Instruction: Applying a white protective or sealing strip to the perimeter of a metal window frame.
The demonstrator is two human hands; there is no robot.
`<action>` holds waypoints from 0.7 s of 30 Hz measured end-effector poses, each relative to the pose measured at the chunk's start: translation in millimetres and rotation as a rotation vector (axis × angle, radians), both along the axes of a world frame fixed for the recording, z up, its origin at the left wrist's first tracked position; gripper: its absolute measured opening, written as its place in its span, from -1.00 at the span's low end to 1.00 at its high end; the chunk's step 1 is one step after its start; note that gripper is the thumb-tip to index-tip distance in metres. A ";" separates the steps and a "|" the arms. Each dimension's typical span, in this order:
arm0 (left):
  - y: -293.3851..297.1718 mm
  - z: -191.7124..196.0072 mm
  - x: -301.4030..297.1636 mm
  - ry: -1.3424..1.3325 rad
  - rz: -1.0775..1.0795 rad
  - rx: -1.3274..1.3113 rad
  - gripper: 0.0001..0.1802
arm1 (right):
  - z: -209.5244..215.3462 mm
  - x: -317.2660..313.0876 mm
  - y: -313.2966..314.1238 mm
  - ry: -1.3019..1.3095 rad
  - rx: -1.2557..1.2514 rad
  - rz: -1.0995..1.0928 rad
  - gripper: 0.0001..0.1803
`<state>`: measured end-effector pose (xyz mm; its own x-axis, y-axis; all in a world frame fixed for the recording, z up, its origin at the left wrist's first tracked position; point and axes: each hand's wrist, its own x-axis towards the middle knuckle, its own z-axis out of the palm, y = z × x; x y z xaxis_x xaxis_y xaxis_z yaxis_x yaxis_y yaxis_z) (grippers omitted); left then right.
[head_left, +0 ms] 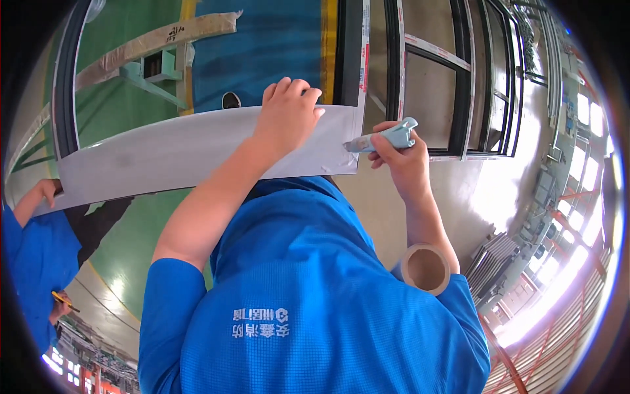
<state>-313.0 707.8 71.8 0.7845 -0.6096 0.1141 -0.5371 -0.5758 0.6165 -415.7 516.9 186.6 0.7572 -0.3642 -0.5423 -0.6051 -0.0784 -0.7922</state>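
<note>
Item: grey protective film strip, a long band running from nine o'clock to centre, laid along a dark window frame; its right end stops at the frame's upright.

Item: my left hand, at twelve o'clock of centre; palm flat on the strip, fingers curled together over its top edge, pressing it down.

Item: my right hand, at two o'clock of centre; fingers closed around a pale blue utility knife, its tip touching the strip's right end, where the film looks wrinkled.

Item: cardboard tape roll, worn on my right forearm, at four o'clock.

Item: a co-worker's hand at nine o'clock, at the strip's far end; sleeve blue.

Risks, as I judge them: the blade could skid off the wrinkled corner and score the frame; the film may tear crooked if my left palm slackens; the tape roll may slide toward the wrist and jog the cut; a tug from the far end would pull the strip askew.
</note>
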 end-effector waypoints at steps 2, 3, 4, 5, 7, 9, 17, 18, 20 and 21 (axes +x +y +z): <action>-0.5 -1.7 1.0 0.031 -0.023 0.018 -0.68 | -0.5 2.0 -4.4 0.004 -0.093 0.040 -0.73; -1.0 -1.5 1.6 0.092 -0.041 0.060 -0.70 | 1.0 3.5 -4.4 0.008 -0.093 0.043 -0.73; -1.6 -1.0 2.3 0.152 -0.059 0.102 -0.72 | 3.5 5.0 -4.2 0.002 -0.113 0.027 -0.73; -2.0 0.4 2.8 0.155 -0.056 0.101 -0.72 | 5.6 5.5 -3.9 -0.004 -0.132 0.011 -0.72; -2.9 3.6 4.0 0.231 -0.099 0.161 -0.76 | 9.1 6.0 -4.6 -0.009 -0.130 0.012 -0.72; -5.9 4.7 3.3 0.245 -0.090 0.156 -0.78 | 9.2 5.9 -5.5 -0.015 -0.129 0.011 -0.72; -23.8 2.9 3.5 0.237 -0.062 0.140 -0.84 | -0.6 18.4 0.9 0.089 -0.237 0.140 -0.72; -25.5 2.2 4.6 0.244 -0.066 0.130 -0.85 | -1.5 21.1 3.5 0.090 -0.237 0.142 -0.72; -26.3 1.5 5.8 0.252 -0.065 0.119 -0.85 | -2.9 27.8 8.7 0.150 -0.265 0.176 -0.69; -26.2 1.6 6.1 0.249 -0.065 0.126 -0.85 | -3.3 31.1 9.5 0.150 -0.266 0.181 -0.69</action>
